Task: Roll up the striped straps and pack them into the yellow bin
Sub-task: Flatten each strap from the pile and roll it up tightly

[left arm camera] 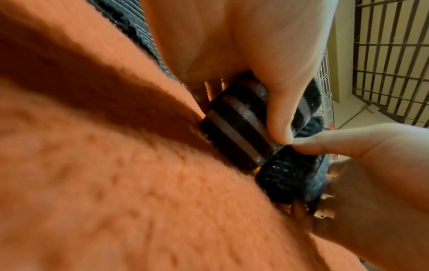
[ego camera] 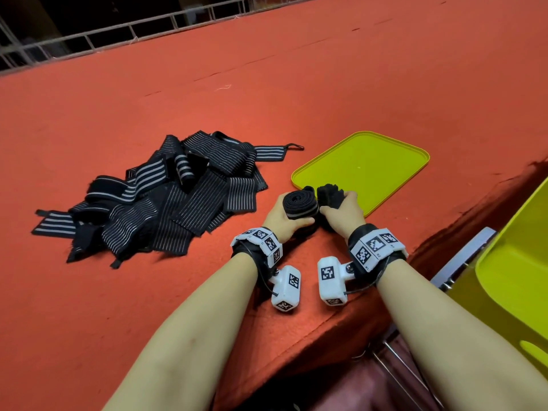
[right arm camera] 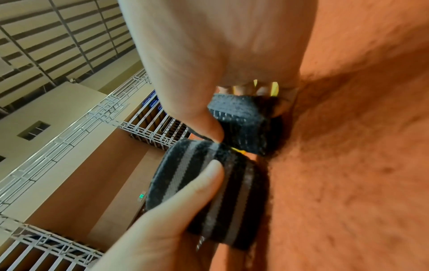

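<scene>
1. We see our left hand (ego camera: 286,216) at about six o'clock of the head view, its grip curled round a rolled strap (ego camera: 300,205) that stands on the red bench (ego camera: 296,93).
2. In the left wrist view the thumb lies across the roll's grey and black stripes (left arm camera: 234,132), so this grip is closed on the rolled strap.
3. Our right hand (ego camera: 345,212) sits just beside the left, at its three o'clock, with its grip closed on the fuzzy black tail end (ego camera: 329,194) of the same strap.
4. In the right wrist view the right thumb presses into the tail end (right arm camera: 239,117) where it meets the roll (right arm camera: 209,192), and the two thumbs nearly touch.
5. The roll's spiral end faces up towards the head camera; roll and tail end are joined.
6. The yellow bin (ego camera: 363,164) lies flat on the bench at one o'clock of the hands, its near rim just behind the fingers.
7. A loose pile of striped straps (ego camera: 166,194) lies at ten o'clock of the hands, well apart from the bin.
8. One strap with a loop end (ego camera: 277,151) sticks out of the pile towards the bin.
9. A second yellow-green plastic piece (ego camera: 516,262) shows at four o'clock, off the bench edge.
</scene>
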